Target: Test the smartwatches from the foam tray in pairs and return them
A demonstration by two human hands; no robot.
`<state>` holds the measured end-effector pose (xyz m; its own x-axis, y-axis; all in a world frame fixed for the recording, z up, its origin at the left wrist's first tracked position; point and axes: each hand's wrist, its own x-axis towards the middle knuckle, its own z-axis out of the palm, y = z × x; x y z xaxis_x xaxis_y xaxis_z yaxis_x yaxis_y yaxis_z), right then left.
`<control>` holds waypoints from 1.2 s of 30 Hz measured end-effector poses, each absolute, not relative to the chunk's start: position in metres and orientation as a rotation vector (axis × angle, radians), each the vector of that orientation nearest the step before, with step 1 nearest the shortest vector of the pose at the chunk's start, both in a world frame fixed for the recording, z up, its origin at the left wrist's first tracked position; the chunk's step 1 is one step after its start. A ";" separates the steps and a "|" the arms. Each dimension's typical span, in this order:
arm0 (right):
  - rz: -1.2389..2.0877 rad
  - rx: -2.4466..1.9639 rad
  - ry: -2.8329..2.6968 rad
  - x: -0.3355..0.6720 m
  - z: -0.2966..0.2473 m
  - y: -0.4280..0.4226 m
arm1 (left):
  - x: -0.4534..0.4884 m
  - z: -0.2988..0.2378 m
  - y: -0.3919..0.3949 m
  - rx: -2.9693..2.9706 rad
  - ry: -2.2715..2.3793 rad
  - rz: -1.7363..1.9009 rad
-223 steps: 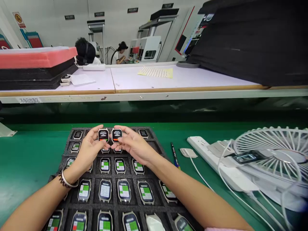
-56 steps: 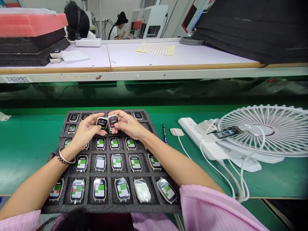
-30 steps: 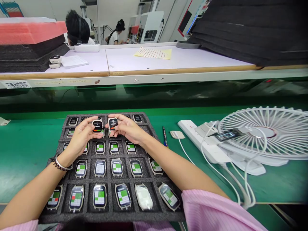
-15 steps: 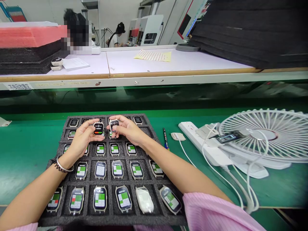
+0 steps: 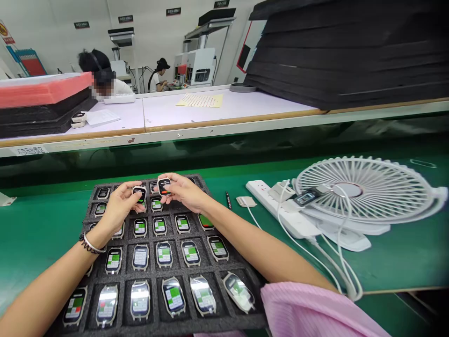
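Observation:
My left hand (image 5: pixel 122 206) grips a strapless smartwatch (image 5: pixel 139 193) by its edges, the thumb on its lit screen, which shows a little green. A second smartwatch (image 5: pixel 163 186) is pinched in my right hand (image 5: pixel 184 193), the thumb at its lower right; its dark screen has small text and a red mark. Both hands are above the back rows of a dark grey foam tray (image 5: pixel 124 297). Watches with green-and-white lit screens, such as a watch (image 5: pixel 173 296) in the front row, lie in its compartments. My hands and forearms hide some back and side compartments.
Right of the tray lie a pen (image 5: pixel 228 200), a small charger (image 5: pixel 246 201), a white power strip (image 5: pixel 273 201) with cables, and a white fan (image 5: pixel 365 189). Behind runs a raised shelf (image 5: pixel 196 119) with black foam stacks (image 5: pixel 315 61). Two people sit beyond it.
My head view has shifted, so the bench appears moved left. Both hands still hold their watches. The right watch now faces me with its screen lit, and my left thumb has moved onto the left watch's screen.

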<state>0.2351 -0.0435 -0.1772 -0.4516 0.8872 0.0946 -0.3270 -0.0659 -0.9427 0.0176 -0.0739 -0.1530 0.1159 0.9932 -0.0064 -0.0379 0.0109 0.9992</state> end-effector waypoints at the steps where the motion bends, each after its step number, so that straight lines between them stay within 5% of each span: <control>1: 1.682 -0.667 -1.261 0.241 -0.176 -0.045 | 0.021 -0.150 -0.072 1.254 1.089 1.121; 12: 1.491 -0.815 -1.441 0.325 -0.195 -0.066 | 0.087 -0.169 -0.043 1.859 1.026 0.643; 18: 0.735 -1.185 -2.048 0.345 -0.205 -0.058 | 0.106 -0.188 -0.033 2.223 1.139 0.614; 21: 0.691 -1.208 -2.164 0.349 -0.211 -0.052 | 0.107 -0.190 -0.034 2.368 1.197 0.536; 27: 0.759 -1.204 -2.204 0.359 -0.213 -0.051 | 0.056 -0.159 -0.028 2.728 1.340 0.496; 36: 0.386 -1.105 -2.552 0.278 -0.175 -0.058 | -0.039 -0.158 -0.035 2.535 1.449 0.081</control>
